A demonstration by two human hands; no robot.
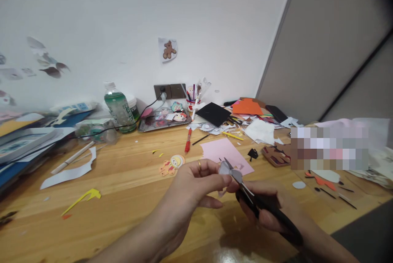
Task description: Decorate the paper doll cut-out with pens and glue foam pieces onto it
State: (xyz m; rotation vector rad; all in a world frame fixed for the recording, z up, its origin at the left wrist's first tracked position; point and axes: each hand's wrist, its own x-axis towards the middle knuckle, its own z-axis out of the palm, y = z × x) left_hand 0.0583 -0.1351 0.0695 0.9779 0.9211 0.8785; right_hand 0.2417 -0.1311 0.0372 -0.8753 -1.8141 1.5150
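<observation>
left hand (pixel 196 183) fingers pinching grey paper piece (pixel 226 168), right hand (pixel 264 209) gripping scissors (pixel 245 189), bare table (pixel 129 209) nearby

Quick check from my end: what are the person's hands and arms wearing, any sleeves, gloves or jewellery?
Both forearms are bare as far as the picture shows, with no sleeves in view. No gloves on either hand. The left hand wears a thin gold-coloured ring on one finger. The right hand shows no ring or watch, though part of it is hidden.
</observation>
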